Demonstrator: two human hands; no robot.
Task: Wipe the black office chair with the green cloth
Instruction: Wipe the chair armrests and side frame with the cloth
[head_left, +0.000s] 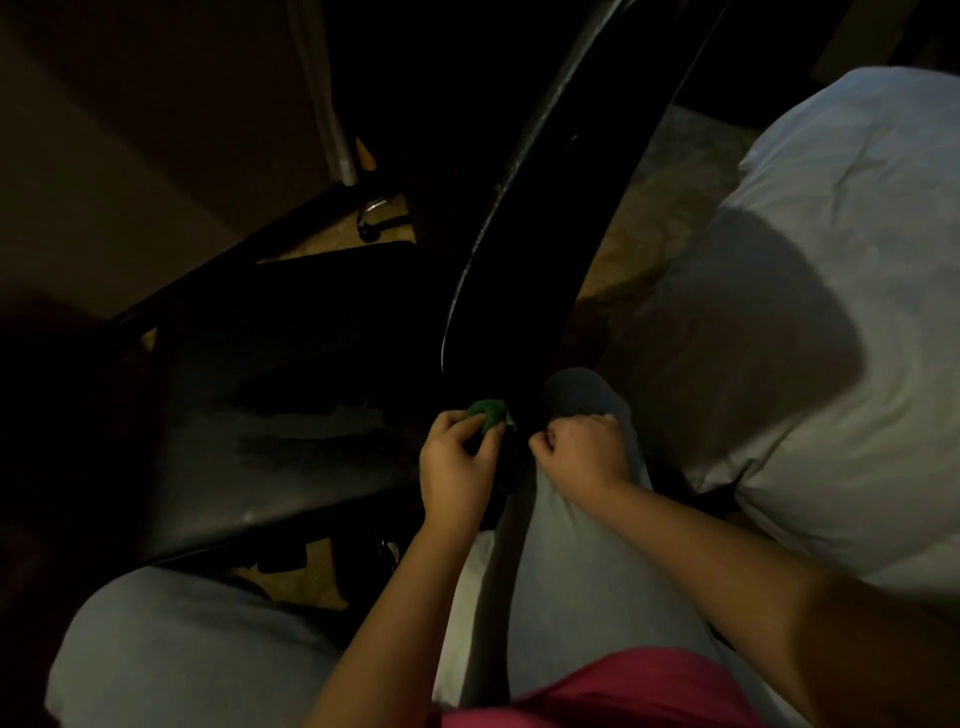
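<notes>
Two hands are showing at the near middle; what is each one doing? — Clerk

The person's left hand (457, 462) is pinching the green cloth (489, 412) between thumb and fingertips. The cloth is bunched small, at the dark junction where the seat of the black office chair (291, 415) is meeting its curved back. The right hand (579, 447) is curling tight just beside it, over the grey-trousered knee (587, 389); whether it is gripping anything cannot be told in this light. — Inspector

Is the cloth touching the chair? — Clerk

It is lying against or just above black; contact is not showing clearly. In the inspector's judgement the cloth is sitting too bunched to wipe well. The person is needing to spread it flat under the fingers and press it onto the seat, where pale streaks are showing to the left. Overlapping strokes are looking advisable, with the right hand steadying the back. The white bedding (831, 312) is crowding the chair on the right. — Inspector
</notes>
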